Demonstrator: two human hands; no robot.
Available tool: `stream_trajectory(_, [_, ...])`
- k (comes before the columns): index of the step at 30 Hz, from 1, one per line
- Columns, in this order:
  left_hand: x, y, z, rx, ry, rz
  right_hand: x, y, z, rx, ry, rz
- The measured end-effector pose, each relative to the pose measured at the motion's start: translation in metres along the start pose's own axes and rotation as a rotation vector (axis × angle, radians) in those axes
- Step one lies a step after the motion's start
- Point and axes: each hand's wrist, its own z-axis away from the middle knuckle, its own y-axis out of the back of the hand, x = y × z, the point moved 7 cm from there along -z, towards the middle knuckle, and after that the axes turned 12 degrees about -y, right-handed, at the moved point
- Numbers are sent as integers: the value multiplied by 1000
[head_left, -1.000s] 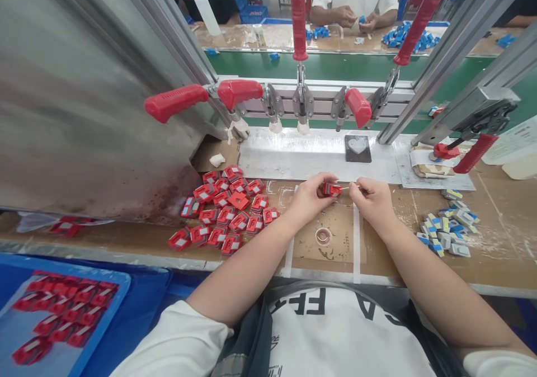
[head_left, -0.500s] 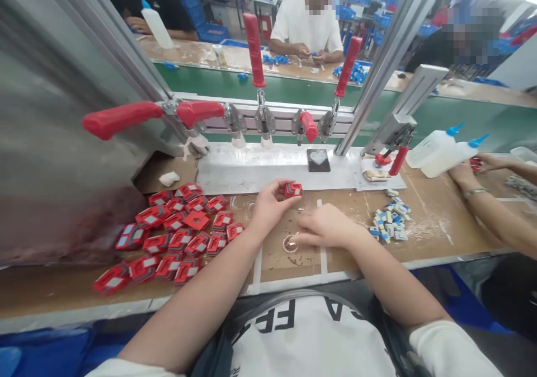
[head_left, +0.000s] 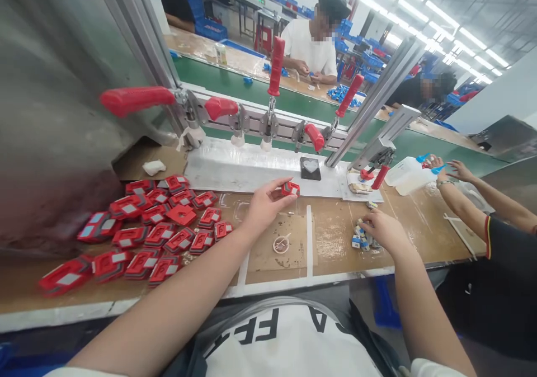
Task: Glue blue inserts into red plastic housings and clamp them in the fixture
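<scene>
A small red part with a recess (head_left: 290, 189) is pinched between the thumb and fingers of my left hand (head_left: 268, 205), just above the bench. Out to the right, my right hand (head_left: 384, 230) reaches down over a pile of small blue, white and yellow pieces (head_left: 358, 237). Its fingertips touch the pile, and whether they grip a piece is hidden. Between my hands, a small round dish (head_left: 281, 245) with a thin stick in it sits on a cardboard sheet (head_left: 258, 259). Many similar red parts (head_left: 161, 234) lie to the left of my left arm.
Red-handled toggle clamps (head_left: 274, 66) hang on a metal frame above a pale plate (head_left: 235, 167). A dark block with a heart shape (head_left: 310, 168) rests on it. White bottles with blue tips (head_left: 413, 177) stand at right, near a co-worker's arms (head_left: 459, 198). Another person sits across the green belt.
My right hand has moved from the round dish to the pile of small pieces at right. My left hand still holds the red part. The camera view has turned somewhat.
</scene>
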Motion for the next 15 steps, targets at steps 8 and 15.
stream_trajectory(8, [-3, 1, 0, 14, -3, 76, -17, -7, -18, 36, 89, -12])
stream_trajectory(15, [-1, -9, 3, -66, 14, 164, -54, 2, -13, -69, 241, -1022])
